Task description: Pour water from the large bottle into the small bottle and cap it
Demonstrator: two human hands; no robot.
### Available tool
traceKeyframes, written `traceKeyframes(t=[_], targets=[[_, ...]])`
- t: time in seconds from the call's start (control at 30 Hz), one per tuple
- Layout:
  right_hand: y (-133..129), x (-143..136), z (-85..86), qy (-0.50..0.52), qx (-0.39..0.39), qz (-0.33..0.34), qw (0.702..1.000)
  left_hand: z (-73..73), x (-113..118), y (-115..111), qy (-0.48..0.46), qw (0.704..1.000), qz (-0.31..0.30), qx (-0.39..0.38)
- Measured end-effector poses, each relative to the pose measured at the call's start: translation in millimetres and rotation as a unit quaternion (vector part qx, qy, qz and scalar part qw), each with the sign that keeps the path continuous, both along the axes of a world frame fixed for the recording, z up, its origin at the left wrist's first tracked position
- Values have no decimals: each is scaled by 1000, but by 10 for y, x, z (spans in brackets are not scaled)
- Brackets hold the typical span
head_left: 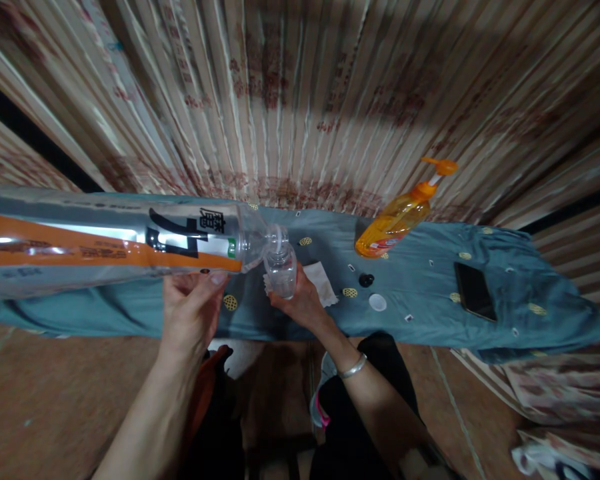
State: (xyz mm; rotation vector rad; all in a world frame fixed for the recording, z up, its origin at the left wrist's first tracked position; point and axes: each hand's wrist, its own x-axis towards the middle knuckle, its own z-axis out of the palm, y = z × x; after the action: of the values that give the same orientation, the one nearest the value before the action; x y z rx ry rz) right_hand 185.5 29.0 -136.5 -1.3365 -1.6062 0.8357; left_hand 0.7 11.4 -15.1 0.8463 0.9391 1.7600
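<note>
Fingers of the left hand (193, 308) cradle a big clear bottle (105, 248) from below, tipped level, its mouth at the small bottle (281, 270) clasped by the right hand (300, 303) over the table (420, 313). Thin, slick plastic likely flexes; support near the shoulder.

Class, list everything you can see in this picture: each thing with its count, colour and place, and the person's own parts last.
Large bottle: 1, clear with orange and silver label, tipped sideways at left, mouth at the small bottle.
Small bottle: 1, clear, centre, upright.
Pump bottle: 1, orange, on the cloth, right of centre.
Tissue: 1, white, beside the small bottle.
Black cap: 1, on the cloth.
White cap: 1, on the cloth.
Phone: 1, black, far right.
Cloth: 1, blue-grey, covering the table.
Bangle: 1, silver, right wrist.
Left hand: under the large bottle.
Right hand: around the small bottle.
</note>
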Motion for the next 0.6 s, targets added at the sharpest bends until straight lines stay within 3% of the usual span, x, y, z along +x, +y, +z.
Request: traceKeyframes(t=[0.6], targets=[[2,6,-18,7,-3,-1,1000,-10,-11,-7,-5,1000,2,-5]])
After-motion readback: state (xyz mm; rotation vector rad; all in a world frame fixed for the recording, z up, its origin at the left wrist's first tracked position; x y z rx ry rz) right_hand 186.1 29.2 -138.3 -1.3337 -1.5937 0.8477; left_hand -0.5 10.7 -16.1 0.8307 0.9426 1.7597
